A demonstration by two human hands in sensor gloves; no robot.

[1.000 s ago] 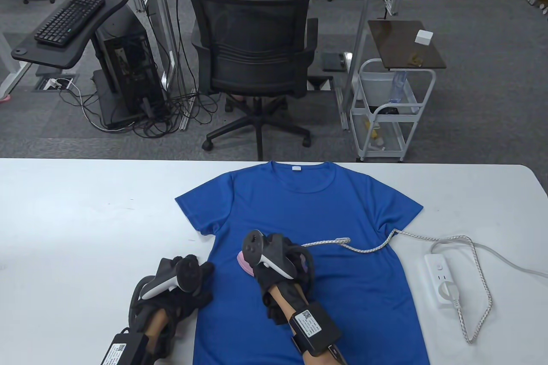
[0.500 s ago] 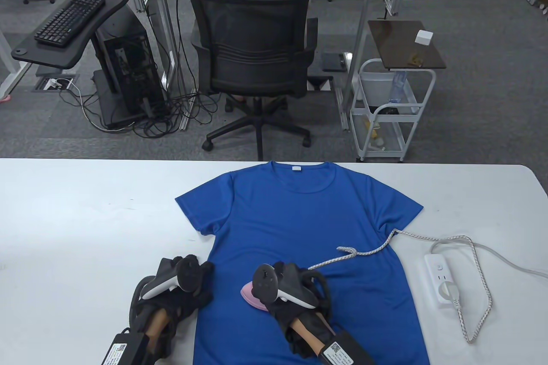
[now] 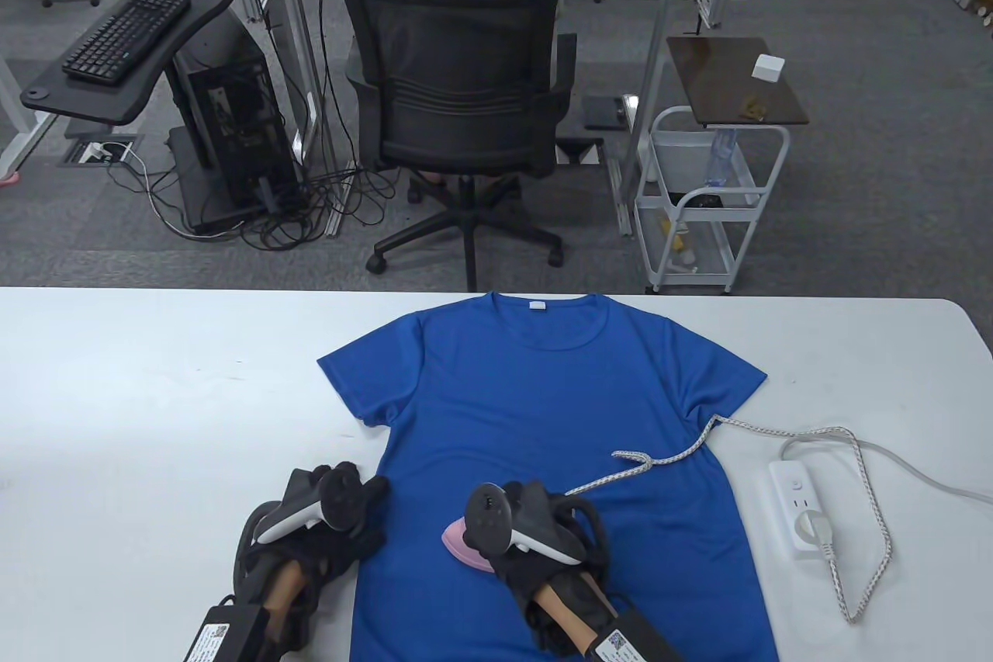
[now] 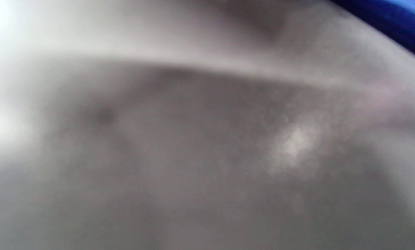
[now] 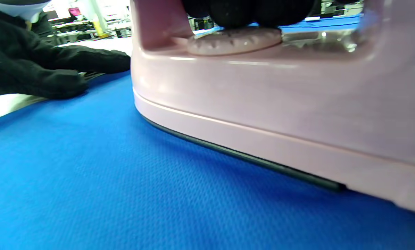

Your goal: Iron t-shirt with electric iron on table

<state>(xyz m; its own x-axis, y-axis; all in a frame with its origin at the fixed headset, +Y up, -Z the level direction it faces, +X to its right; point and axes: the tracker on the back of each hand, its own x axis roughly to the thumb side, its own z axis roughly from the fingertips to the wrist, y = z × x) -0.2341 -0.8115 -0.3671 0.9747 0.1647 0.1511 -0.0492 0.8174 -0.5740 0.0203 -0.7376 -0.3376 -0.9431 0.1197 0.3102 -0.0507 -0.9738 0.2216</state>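
Blurring fills the left wrist view with grey, only a sliver of blue at its top right corner, so how the left hand's (image 3: 330, 511) fingers lie cannot be told; the tracker hides them from above too. Most of the iron (image 3: 464, 542) sits under the right hand (image 3: 535, 530), only its pink nose showing. A white worktop (image 3: 155, 382) carries the blue shirt (image 3: 558, 398), spread flat with the collar away from the person, and a power strip (image 3: 799, 507) to its right, the braided cord (image 3: 776, 433) trailing across the shirt. Beyond stand an office chair (image 3: 458, 88) and a cart (image 3: 710, 204). The right hand grips the iron's handle, soleplate low over the shirt's lower front; the left hand rests at the shirt's left edge, just beside the iron.
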